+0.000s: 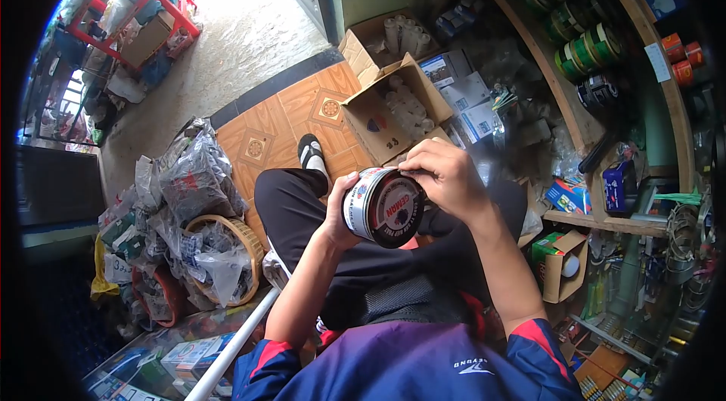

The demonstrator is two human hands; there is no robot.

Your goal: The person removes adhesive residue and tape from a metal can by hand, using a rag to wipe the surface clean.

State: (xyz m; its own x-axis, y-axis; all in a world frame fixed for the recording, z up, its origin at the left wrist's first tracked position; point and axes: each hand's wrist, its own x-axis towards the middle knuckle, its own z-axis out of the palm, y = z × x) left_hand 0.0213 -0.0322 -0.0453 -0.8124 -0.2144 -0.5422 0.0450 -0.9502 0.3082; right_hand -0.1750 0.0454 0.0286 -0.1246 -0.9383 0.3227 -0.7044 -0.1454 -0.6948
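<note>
item: round tin (387, 208), black lid with red lettering, white printed band round its side. we find it held above the lap, tilted so the lid faces up at us, between both hands.

left hand (338, 212): wrapped round the tin's left edge, thumb up on the rim, gripping it.

right hand (446, 174): curled over the tin's upper right edge, fingers bent down onto the rim, gripping it as well. it hides that part of the rim from us.

around it:
- ahead of the knees, an open cardboard box (378, 125) of white rolls on the tiled floor (302, 110), just beside a foot in a dark sandal (311, 153).
- a second open box (370, 34) behind it, near the doorway.
- to our left, a wicker basket (246, 238) stuffed with plastic bags (193, 174) (contents too small to tell).
- a white pipe (238, 340) running below the left elbow.
- to our right, wooden shelves (556, 80) carrying green tape rolls (590, 49).
- lower down on that side, a small carton (556, 280) with a white round thing inside.
</note>
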